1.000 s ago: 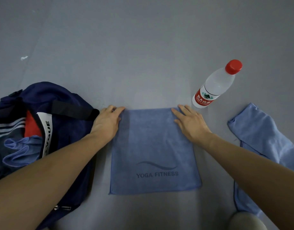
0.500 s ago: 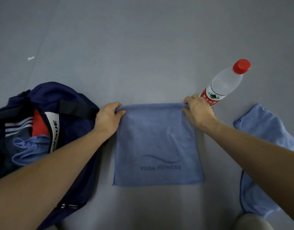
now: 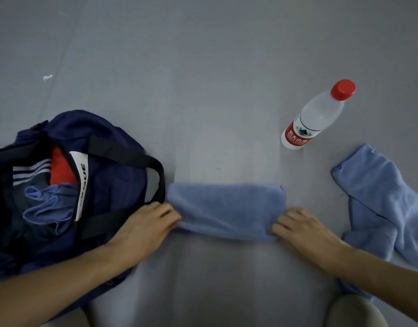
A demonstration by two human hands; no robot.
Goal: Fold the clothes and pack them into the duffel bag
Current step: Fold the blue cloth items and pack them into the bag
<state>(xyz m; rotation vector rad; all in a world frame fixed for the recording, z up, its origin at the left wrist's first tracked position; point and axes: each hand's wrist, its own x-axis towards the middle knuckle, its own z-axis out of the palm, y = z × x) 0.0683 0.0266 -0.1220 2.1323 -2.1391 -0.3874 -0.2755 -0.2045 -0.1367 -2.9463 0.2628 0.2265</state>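
Observation:
A light blue towel (image 3: 224, 208) lies folded into a narrow band on the grey floor in front of me. My left hand (image 3: 147, 226) pinches its near left corner and my right hand (image 3: 297, 228) pinches its near right corner. The navy duffel bag (image 3: 113, 185) sits open at the left, touching my left forearm. Inside it lie a striped dark garment, something red and a crumpled blue cloth (image 3: 49, 206). A second light blue cloth (image 3: 380, 201) lies loose at the right.
A clear water bottle (image 3: 317, 115) with a red cap stands on the floor beyond the towel's right end. The bag's black strap (image 3: 132, 156) arches next to the towel's left end. A pale rounded shape (image 3: 354, 312) shows at the bottom right.
Both hands gripped the towel's far corners and drew that edge toward me over the near part. The towel is folded in half and its printed lettering is hidden.

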